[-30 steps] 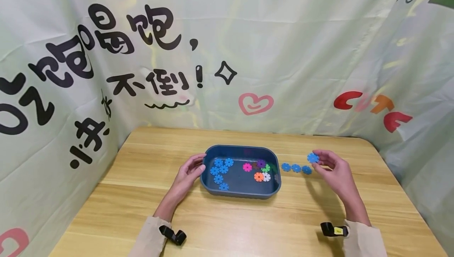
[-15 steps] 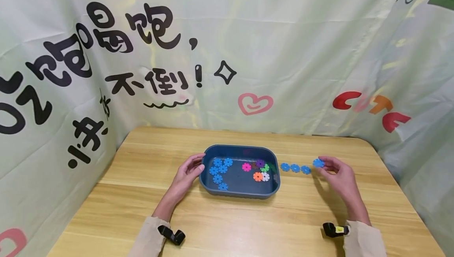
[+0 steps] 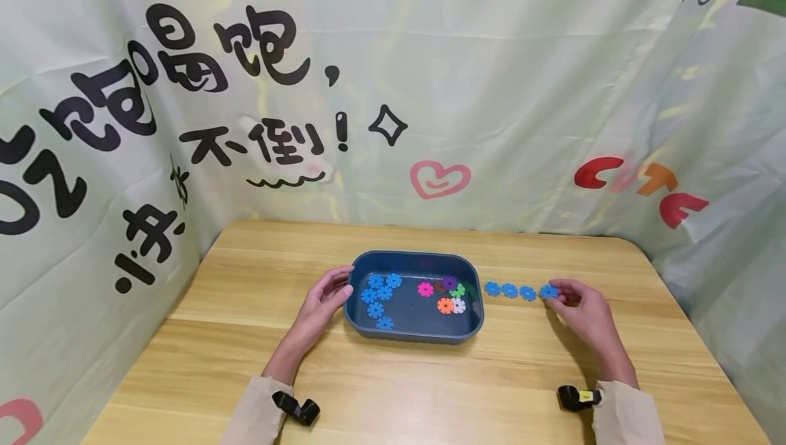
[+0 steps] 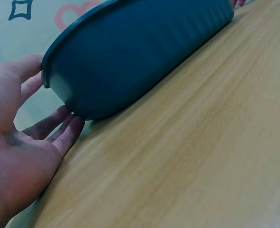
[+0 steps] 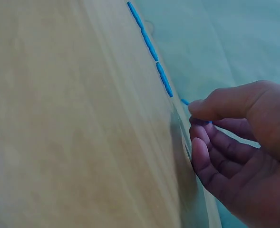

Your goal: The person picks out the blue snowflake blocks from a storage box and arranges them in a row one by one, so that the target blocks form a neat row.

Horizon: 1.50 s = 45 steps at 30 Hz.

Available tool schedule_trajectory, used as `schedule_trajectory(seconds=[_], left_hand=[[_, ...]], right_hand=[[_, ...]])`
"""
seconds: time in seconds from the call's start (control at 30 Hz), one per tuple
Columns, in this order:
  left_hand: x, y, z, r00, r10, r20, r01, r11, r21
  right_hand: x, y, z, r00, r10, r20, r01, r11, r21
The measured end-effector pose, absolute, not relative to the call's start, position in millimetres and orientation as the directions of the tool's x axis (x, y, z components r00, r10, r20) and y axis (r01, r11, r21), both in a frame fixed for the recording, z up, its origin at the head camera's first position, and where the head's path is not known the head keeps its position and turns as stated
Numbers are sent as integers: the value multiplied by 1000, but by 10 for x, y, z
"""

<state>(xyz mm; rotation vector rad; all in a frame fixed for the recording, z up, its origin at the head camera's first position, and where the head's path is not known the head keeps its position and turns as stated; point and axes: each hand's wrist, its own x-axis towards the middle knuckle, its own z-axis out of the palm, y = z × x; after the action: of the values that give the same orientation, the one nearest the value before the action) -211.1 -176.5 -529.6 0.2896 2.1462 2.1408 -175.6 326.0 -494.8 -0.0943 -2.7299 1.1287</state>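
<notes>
dark-blue rectangular plastic tray [image 3: 413, 336]: on wood-grain table [image 3: 393, 390] | blue notched plastic discs [image 3: 375, 310]: tray's left half | multicoloured notched plastic discs [image 3: 425, 289]: tray's right half | row of three blue discs [image 3: 509, 291]: table, right of tray | fourth blue disc [image 3: 548, 291]: in right hand [image 3: 586, 312], row's right end | pale fabric curtain [image 3: 522, 110]: behind table

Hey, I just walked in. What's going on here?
Someone is handling little discs at a table. Their right hand pinches a blue disc by the outer end of a row of three blue discs, to the right of a tray. I can't tell whether the pinched one touches the table. Their left hand holds the tray's left end. Inside lie six more blue discs and some other-coloured discs.
</notes>
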Motion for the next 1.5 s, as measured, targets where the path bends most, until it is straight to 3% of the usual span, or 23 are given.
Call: schedule_trajectory(seconds=[0.9, 1.27, 1.5], left_hand=[[-2111, -1765, -5268, -979, 198, 50, 50, -6, 999], [-2099, -1760, -5262, -979, 199, 52, 55, 12, 998], [-2106, -1759, -5266, -979, 198, 54, 57, 8, 998]], right_hand=[[-1810, 3287, -4999, -991, 95, 98, 6, 748, -663], [-1755, 3272, -4945, -989, 114, 93, 13, 696, -718], [-1722, 3173, -4747, -979, 94, 178, -75, 650, -756]])
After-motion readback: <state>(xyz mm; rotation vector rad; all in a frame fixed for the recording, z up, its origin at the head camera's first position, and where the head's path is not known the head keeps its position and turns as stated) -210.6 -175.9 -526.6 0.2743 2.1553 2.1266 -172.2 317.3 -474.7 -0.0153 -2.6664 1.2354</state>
